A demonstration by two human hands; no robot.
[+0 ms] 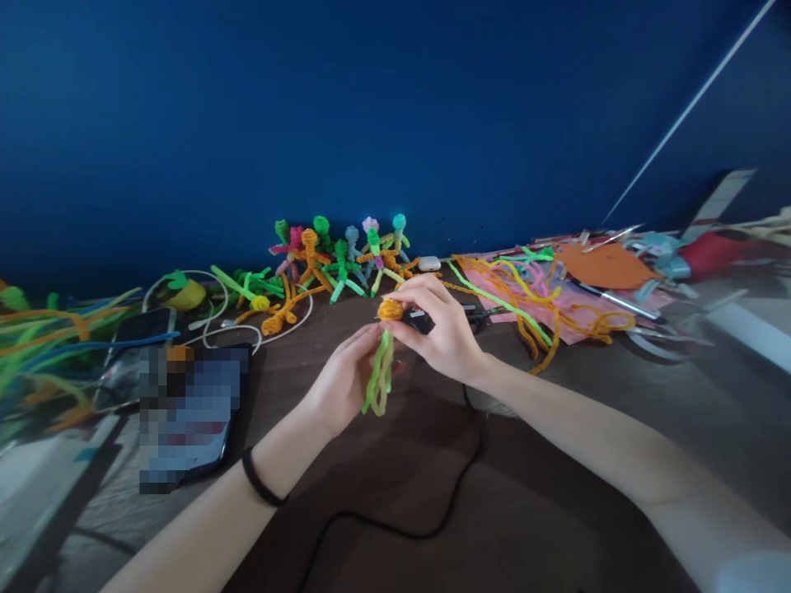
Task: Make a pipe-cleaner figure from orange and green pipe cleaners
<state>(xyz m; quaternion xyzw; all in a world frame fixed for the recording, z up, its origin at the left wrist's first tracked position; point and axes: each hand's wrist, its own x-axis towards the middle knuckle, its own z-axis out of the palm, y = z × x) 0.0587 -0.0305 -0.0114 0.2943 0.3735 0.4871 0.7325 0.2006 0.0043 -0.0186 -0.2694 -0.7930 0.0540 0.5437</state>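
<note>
Left fingers (356,341) and right fingers (426,291) hold a yellow-topped green pipe-cleaner piece (390,310).

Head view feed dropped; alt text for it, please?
A person's left hand and right hand meet around a yellow-orange fuzzy ball, lime-green fuzzy strands hanging just below, over a dark brown table. Behind, multicoloured fuzzy stick figures stand before a deep blue wall.

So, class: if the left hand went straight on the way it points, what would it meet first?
Probably the right hand, whose thumb and fingers hold the yellow-orange coil just ahead of the left hand; depth between them is hard to judge.
</note>
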